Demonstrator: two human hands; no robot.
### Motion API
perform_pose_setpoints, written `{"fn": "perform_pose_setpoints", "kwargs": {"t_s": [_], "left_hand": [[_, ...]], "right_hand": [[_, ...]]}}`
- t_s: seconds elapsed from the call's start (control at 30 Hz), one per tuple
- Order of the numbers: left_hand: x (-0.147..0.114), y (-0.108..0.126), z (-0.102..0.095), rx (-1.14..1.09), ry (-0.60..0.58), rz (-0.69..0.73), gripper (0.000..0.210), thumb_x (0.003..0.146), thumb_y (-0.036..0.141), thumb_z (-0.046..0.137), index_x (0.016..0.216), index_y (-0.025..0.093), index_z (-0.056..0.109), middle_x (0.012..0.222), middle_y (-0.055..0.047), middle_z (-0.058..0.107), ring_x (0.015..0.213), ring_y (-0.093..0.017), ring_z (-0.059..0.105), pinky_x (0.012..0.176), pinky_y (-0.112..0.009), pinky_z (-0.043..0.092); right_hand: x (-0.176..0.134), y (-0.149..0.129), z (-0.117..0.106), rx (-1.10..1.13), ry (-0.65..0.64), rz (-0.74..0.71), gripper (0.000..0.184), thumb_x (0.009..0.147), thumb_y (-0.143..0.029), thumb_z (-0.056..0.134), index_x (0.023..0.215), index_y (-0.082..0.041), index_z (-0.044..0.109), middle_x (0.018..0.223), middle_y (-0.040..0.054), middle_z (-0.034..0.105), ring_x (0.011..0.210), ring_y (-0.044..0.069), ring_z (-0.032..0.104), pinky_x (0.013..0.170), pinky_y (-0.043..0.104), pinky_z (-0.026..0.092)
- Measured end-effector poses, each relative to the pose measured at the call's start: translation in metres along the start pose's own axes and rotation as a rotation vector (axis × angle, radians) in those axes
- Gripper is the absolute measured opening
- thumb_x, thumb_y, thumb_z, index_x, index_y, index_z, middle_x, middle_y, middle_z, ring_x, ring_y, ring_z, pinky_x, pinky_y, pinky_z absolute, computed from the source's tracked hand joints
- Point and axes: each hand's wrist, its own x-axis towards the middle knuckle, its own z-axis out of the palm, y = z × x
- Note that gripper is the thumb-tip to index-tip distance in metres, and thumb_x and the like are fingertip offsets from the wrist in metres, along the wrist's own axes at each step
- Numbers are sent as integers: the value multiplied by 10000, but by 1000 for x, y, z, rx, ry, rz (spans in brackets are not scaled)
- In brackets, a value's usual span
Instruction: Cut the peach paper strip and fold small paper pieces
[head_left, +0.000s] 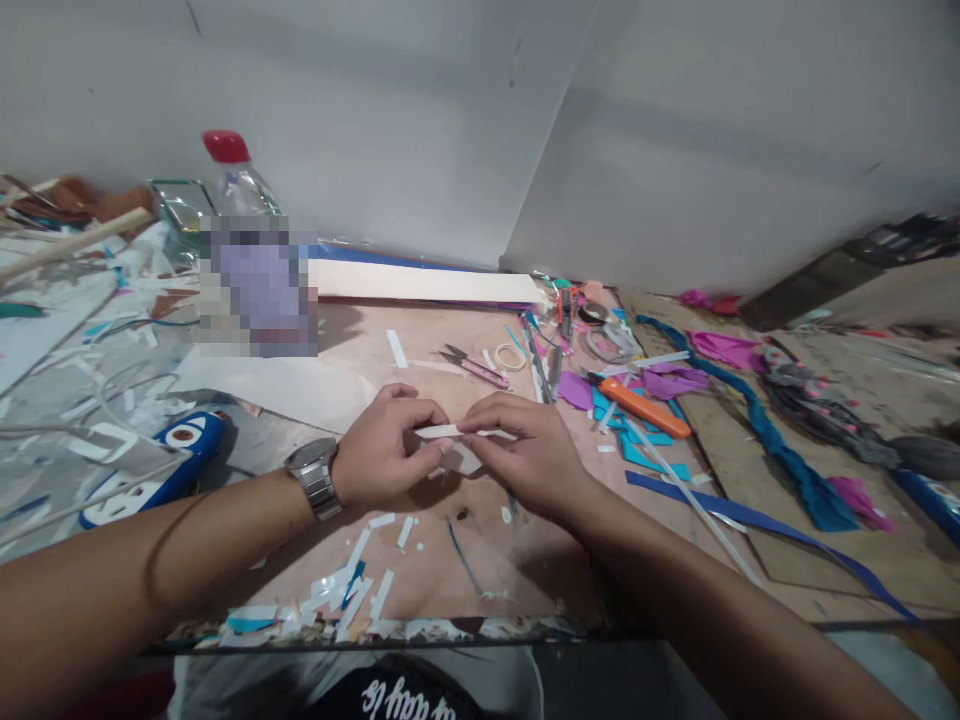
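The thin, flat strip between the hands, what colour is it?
The thin, flat strip is white; the head view shows it best.

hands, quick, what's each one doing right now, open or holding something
Left hand: closed, pinching a thin white strip.
Right hand: closed, pinching the same strip with thumb and fingers.

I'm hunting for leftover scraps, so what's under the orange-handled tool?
Blue scraps stick out from beneath the orange-handled tool. Whatever its handle directly covers can't be seen.
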Motion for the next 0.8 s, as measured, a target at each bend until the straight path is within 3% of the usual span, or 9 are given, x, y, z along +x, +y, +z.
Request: {"fn": "perform_pose_setpoints", "kwargs": {"t_s": [0.13, 0.27, 0.33, 0.47, 0.57, 0.8], "left_hand": [[-1, 3, -1, 109, 88, -28, 199, 980, 348, 514, 878, 210, 616, 818, 19, 698, 792, -189, 640, 1078, -497, 343], [4, 6, -9, 434, 258, -97, 200, 995, 397, 510, 1064, 237, 607, 1019, -22, 739, 1072, -275, 627, 1213, -633, 80], [9, 5, -18, 547, 286, -169, 206, 982, 430, 534, 1030, 246, 613, 1039, -33, 744, 1104, -305, 612, 1213, -672, 26], [22, 0, -41, 642, 328, -325, 226, 968, 448, 544, 931, 242, 627, 965, -56, 735, 1084, -354, 605, 1153, -760, 108], [29, -4, -54, 641, 366, -387, 208, 967, 432, 549, 924, 241, 618, 991, -56, 738, 1096, -358, 599, 1141, -801, 88], [32, -9, -59, 624, 317, -409, 242, 978, 433, 525, 872, 242, 628, 947, -44, 752, 1053, -355, 620, 1122, -838, 106]], "right_hand": [[-1, 1, 0, -4, -7, -21, 139, 881, -89, 728, 916, -201, 802, 898, 45, 783, 834, 165, 735, 782, 279, 559], [0, 3, 0, -34, 16, -22, 131, 879, -95, 735, 901, -209, 795, 899, 39, 787, 839, 169, 736, 794, 287, 559], [0, 4, 0, -43, 21, -20, 131, 877, -92, 738, 894, -209, 794, 892, 35, 786, 826, 165, 735, 785, 283, 558], [0, 8, 0, -34, 20, -23, 126, 876, -94, 736, 894, -205, 793, 891, 38, 785, 827, 170, 738, 782, 288, 562], [-1, 8, 1, -25, 17, -34, 136, 874, -88, 731, 899, -206, 793, 892, 41, 783, 826, 173, 737, 780, 292, 565], [-2, 8, 1, -17, 4, -42, 149, 865, -74, 733, 903, -204, 794, 897, 39, 780, 836, 166, 734, 786, 282, 560]]}}
